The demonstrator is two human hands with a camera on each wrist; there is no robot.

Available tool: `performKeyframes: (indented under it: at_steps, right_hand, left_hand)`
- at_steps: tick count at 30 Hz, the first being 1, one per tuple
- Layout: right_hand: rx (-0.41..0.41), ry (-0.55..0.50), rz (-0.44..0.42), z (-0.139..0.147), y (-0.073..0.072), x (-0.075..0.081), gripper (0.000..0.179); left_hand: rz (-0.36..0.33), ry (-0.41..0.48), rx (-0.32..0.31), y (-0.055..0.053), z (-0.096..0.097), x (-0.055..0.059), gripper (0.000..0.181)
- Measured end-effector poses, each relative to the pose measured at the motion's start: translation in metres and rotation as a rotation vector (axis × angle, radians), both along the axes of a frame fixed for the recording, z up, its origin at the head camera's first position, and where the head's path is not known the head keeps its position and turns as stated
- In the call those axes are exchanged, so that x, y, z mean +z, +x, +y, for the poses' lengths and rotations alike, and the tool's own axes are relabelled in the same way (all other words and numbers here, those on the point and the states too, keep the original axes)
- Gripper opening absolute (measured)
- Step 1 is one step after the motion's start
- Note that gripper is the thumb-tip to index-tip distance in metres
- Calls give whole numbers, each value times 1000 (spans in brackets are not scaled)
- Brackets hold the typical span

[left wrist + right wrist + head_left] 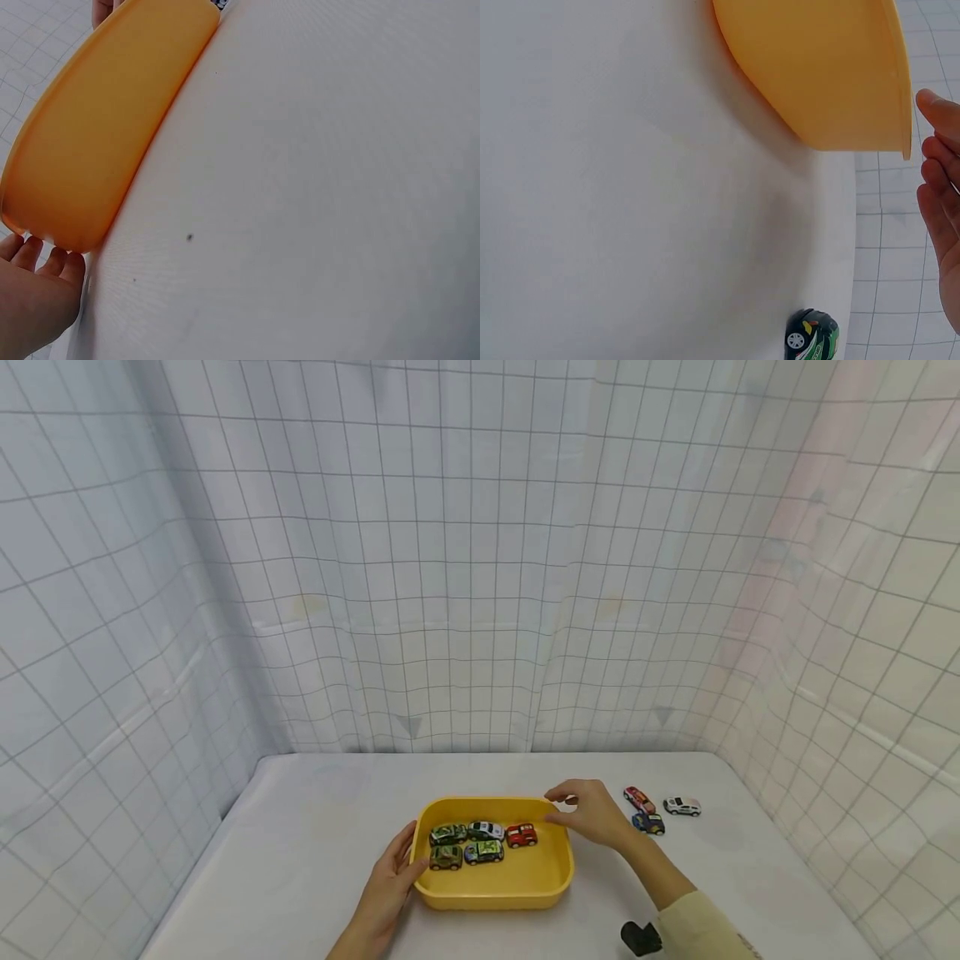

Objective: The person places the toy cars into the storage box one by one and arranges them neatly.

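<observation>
A yellow plastic bin [495, 893] rests on the white table with several toy cars inside. Among them are a red car [521, 835], a white-and-black car [486, 831] and a camouflage-green car [448, 834]. My left hand [390, 877] grips the bin's left side, thumb over the rim; in the left wrist view its fingertips press the orange-looking outer wall [97, 135]. Over the bin's back right corner is my right hand [592, 812], fingers loosely bent. The right wrist view shows it beside the rim with nothing between thumb and fingers.
Right of the bin lie a red toy car [639, 799], a dark blue one [648, 822] and a white one [682, 806]. A small black object [641, 937] sits by the right sleeve [701, 927]. Grid-patterned white sheets [480, 568] enclose the table's back and sides.
</observation>
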State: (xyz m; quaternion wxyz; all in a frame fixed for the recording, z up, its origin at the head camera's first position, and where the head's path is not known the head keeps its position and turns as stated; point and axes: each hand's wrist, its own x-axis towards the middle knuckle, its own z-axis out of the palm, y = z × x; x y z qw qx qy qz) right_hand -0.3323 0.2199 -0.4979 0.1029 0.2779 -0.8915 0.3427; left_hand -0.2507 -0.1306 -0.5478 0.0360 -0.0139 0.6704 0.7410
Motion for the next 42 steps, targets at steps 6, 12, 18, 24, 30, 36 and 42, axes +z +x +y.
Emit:
performKeyframes:
  at_steps: [6, 12, 18, 24, 30, 36, 42]
  right_hand:
    - [-32, -18, -43, 16, 2, -2, 29]
    - [-132, -16, -87, 34, 5, -3, 26]
    - [-239, 11, -120, 48, 4, -4, 30]
    - [-182, -31, -117, 62, 0, -8, 31]
    - [-210, -8, -99, 77, 0, -9, 31]
    - [-249, 3, -89, 86, 1, -6, 30]
    - [-263, 12, -72, 97, 2, -6, 29]
  left_hand:
    - [-6, 10, -4, -1, 0, -1, 71]
    - [-10, 10, -1, -1, 0, -1, 70]
    - [-17, 3, -6, -1, -1, -1, 71]
    - [-17, -1, -7, -1, -1, -1, 71]
    - [-21, 0, -3, -1, 1, -1, 71]
    - [-28, 9, -3, 0, 2, 0, 71]
    - [-29, 13, -5, 1, 1, 0, 71]
